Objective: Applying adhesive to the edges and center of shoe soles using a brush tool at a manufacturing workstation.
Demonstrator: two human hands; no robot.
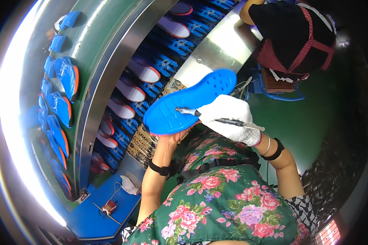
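A blue shoe insole (171, 104) lies slantwise in front of me, its ridged face up and a group of small dark holes at the far right end. My left hand (173, 138), bare, grips it from underneath; most of its fingers are hidden. Closed over a slim brush-like tool (233, 121) is my right hand (227, 116), in a white knit glove. The tool has a dark grip and a pale end, and its tip touches or hovers just over the insole's ridged middle; I cannot tell which.
Beyond the insole runs a machine line with pale insoles (131, 90) and blue holders (165, 65). Blue insoles with orange edges (60, 107) line a green shelf (86, 45) on the left. A blue table (92, 224) holds a white glove (129, 185). Another person (290, 38) sits at upper right.
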